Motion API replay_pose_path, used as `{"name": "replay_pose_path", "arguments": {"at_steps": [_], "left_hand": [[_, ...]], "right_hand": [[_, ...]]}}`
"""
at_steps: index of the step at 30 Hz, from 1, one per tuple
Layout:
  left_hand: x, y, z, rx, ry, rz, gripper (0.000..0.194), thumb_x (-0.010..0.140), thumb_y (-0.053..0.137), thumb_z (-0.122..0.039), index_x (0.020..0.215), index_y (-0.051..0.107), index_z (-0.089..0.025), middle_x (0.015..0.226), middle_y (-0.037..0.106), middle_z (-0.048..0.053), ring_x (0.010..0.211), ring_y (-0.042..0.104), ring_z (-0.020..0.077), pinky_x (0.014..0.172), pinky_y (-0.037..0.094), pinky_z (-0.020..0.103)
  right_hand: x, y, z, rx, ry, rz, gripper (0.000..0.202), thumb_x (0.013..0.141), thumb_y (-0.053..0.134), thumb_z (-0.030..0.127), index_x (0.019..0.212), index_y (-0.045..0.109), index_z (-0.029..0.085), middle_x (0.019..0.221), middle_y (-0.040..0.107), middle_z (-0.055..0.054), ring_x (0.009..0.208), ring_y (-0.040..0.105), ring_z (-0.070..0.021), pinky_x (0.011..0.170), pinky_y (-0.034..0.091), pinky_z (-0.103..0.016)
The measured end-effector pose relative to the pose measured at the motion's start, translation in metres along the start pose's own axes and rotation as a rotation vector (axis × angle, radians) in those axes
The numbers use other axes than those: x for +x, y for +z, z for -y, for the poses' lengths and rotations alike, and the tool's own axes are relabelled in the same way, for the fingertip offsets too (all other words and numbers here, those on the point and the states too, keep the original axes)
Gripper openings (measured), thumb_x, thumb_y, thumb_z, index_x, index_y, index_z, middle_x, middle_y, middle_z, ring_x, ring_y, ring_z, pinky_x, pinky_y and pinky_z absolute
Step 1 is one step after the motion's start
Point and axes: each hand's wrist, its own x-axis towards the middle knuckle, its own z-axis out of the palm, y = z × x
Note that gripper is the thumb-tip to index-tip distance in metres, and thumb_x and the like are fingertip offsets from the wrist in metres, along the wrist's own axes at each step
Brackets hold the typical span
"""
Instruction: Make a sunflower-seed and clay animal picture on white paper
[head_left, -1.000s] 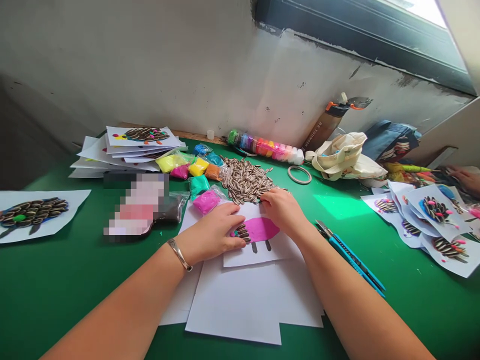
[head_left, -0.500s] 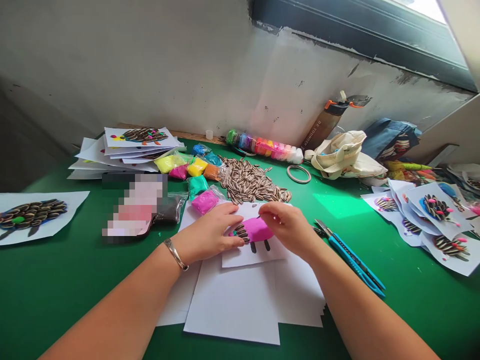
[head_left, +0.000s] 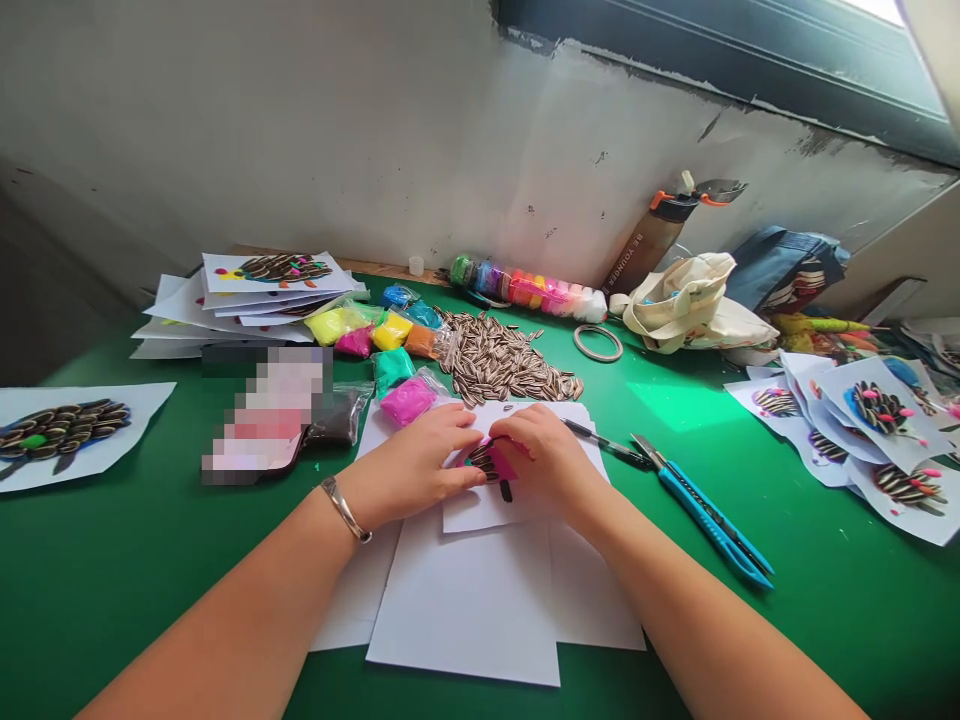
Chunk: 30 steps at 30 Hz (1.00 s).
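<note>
Pink flattened clay [head_left: 511, 468] on one white paper sheet [head_left: 472, 515] is seeded only at its left end, the visible remainder left bare, while the sheet is steadied by one left hand [head_left: 420, 465], fingers spread, one dark sliver is seemingly pinched by one right hand [head_left: 555, 460], and one black pen [head_left: 611, 445] is counted.

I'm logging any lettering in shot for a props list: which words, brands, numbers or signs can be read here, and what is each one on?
"BE YOUNGER": running up the side of the brown bottle.
Pixelated pink-and-white item: blurred out, nothing readable.
Black pen and blue craft knife: any print is too small to read.
I can make out no other words, numbers or signs.
</note>
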Motion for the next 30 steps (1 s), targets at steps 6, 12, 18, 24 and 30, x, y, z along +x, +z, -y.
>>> {"name": "replay_pose_path", "arguments": {"at_steps": [6, 12, 18, 24, 30], "left_hand": [[0.000, 0.000, 0.000, -0.004, 0.004, -0.001, 0.019, 0.088, 0.066, -0.033, 0.102, 0.069, -0.020, 0.115, 0.059, 0.007, 0.111, 0.053, 0.0251, 0.094, 0.044, 0.036], [0.000, 0.001, 0.001, 0.020, 0.013, -0.006, 0.019, 0.089, 0.065, -0.032, 0.104, 0.069, -0.020, 0.119, 0.059, 0.007, 0.116, 0.051, 0.0256, 0.098, 0.042, 0.036], [0.000, 0.001, 0.000, 0.053, -0.001, 0.025, 0.022, 0.090, 0.064, -0.036, 0.106, 0.070, -0.021, 0.125, 0.058, 0.009, 0.122, 0.048, 0.0274, 0.103, 0.040, 0.039], [0.000, 0.001, 0.000, 0.068, 0.005, 0.022, 0.025, 0.088, 0.065, -0.037, 0.108, 0.071, -0.022, 0.127, 0.059, 0.008, 0.127, 0.045, 0.0293, 0.107, 0.039, 0.042], [-0.001, 0.002, 0.000, 0.083, -0.013, 0.042, 0.029, 0.088, 0.065, -0.037, 0.112, 0.070, -0.022, 0.133, 0.056, 0.010, 0.133, 0.041, 0.0309, 0.110, 0.037, 0.044]], "right_hand": [[-0.002, 0.004, -0.004, -0.010, -0.030, -0.038, 0.020, 0.089, 0.053, 0.010, 0.079, 0.068, 0.019, 0.077, 0.065, -0.004, 0.080, 0.052, -0.0189, 0.074, 0.038, -0.030], [-0.004, 0.002, -0.005, -0.015, -0.021, -0.051, 0.020, 0.090, 0.053, 0.011, 0.080, 0.069, 0.020, 0.080, 0.065, -0.005, 0.081, 0.052, -0.0184, 0.073, 0.038, -0.029], [-0.002, 0.005, -0.003, -0.037, -0.030, -0.050, 0.020, 0.089, 0.055, 0.009, 0.080, 0.069, 0.020, 0.076, 0.064, -0.004, 0.079, 0.052, -0.0183, 0.073, 0.038, -0.029], [-0.003, 0.010, -0.004, -0.058, -0.048, -0.072, 0.020, 0.089, 0.055, 0.009, 0.081, 0.070, 0.019, 0.077, 0.065, -0.005, 0.079, 0.053, -0.0186, 0.073, 0.039, -0.029], [-0.003, 0.016, -0.005, -0.083, -0.044, -0.072, 0.020, 0.088, 0.057, 0.009, 0.078, 0.071, 0.018, 0.074, 0.065, -0.005, 0.077, 0.052, -0.0187, 0.073, 0.039, -0.030]]}}
